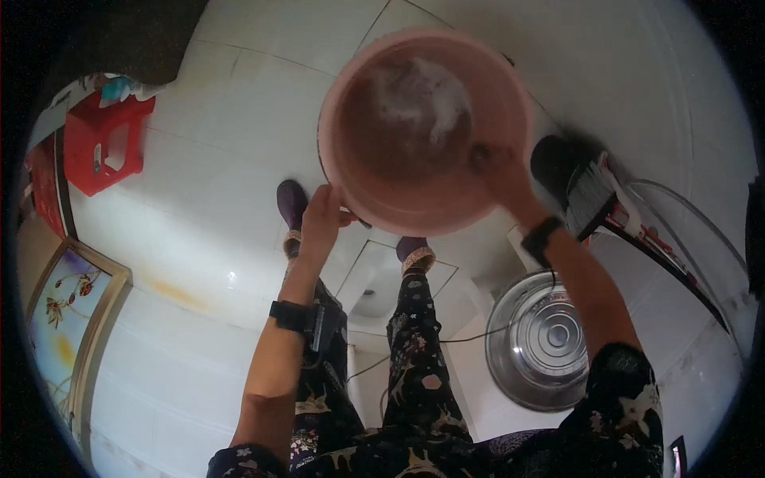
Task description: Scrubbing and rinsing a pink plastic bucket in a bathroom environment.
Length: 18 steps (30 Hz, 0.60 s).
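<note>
A large round pink basin (504, 103) is in front of me, with murky water and white foam (430, 95) inside. My left hand (323, 213) is closed on the basin's near-left rim, fingers curled at its edge. Reaching over the right side, my right hand (504, 177) is inside the basin near the inner wall. Its fingers are bent around a small dark lump (480, 156), too blurred to name. Both wrists wear black bands.
A red plastic stool (103, 139) stands at the far left, above a framed flower picture (76, 307). To the right are a brush (591, 191) and a hose (693, 215). A shiny metal basin lid (550, 338) lies near my right forearm. My feet are beside a squat toilet (374, 291).
</note>
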{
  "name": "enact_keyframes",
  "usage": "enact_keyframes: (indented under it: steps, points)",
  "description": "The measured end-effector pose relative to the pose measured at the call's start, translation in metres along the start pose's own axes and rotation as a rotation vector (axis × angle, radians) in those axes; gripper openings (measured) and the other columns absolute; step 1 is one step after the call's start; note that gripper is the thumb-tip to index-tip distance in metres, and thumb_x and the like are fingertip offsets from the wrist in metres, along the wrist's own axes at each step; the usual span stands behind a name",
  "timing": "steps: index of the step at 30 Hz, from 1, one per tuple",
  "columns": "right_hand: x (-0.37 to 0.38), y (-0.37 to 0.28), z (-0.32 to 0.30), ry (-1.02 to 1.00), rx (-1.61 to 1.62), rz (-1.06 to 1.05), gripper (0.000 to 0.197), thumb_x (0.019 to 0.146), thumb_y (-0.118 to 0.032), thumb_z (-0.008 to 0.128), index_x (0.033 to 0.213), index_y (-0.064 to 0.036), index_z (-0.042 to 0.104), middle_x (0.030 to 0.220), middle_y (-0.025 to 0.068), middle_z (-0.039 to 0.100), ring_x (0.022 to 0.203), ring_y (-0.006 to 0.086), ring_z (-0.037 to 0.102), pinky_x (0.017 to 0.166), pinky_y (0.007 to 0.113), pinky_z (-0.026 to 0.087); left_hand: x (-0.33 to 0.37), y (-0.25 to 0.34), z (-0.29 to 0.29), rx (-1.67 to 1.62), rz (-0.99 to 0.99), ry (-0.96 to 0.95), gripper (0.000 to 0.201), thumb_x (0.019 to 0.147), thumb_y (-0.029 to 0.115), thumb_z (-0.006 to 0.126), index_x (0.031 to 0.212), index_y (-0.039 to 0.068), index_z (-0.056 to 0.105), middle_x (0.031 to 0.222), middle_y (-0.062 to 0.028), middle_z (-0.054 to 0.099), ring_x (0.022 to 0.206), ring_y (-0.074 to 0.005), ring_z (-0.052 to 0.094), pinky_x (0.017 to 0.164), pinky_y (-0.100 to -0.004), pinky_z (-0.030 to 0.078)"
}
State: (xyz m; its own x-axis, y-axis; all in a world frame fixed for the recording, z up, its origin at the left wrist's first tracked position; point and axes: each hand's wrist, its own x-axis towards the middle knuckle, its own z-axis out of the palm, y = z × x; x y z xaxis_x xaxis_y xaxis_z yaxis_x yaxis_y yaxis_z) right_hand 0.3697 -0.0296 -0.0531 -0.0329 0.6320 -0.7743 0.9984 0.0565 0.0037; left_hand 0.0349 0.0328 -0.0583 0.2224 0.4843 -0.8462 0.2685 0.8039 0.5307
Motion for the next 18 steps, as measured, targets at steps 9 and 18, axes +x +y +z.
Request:
enact_keyframes:
  steps: [9, 18]
  points:
    - [0.029, -0.213, 0.018, 0.391, 0.951, -0.055, 0.042, 0.092, -0.02, 0.049, 0.131, -0.006, 0.041, 0.132, 0.0209, 0.04, 0.123, 0.0346, 0.038, 0.103, 0.04, 0.03, 0.0, -0.009, -0.014, -0.002, 0.058, -0.103, 0.036, 0.097, 0.033, 0.039, 0.109, 0.001, 0.051, 0.094, -0.009, 0.061, 0.076, -0.0148, 0.063, 0.07, -0.026, 0.052]
    - [0.077, -0.242, -0.108, 0.866, 1.069, 0.373, 0.055, 0.09, -0.005, 0.043, 0.14, -0.0008, 0.021, 0.135, 0.03, 0.027, 0.127, 0.0466, 0.026, 0.106, 0.05, 0.023, -0.021, 0.002, -0.007, -0.147, 0.126, -0.174, 0.032, 0.095, 0.022, 0.044, 0.119, 0.002, 0.052, 0.107, -0.0061, 0.06, 0.096, -0.0126, 0.057, 0.083, -0.0272, 0.046]
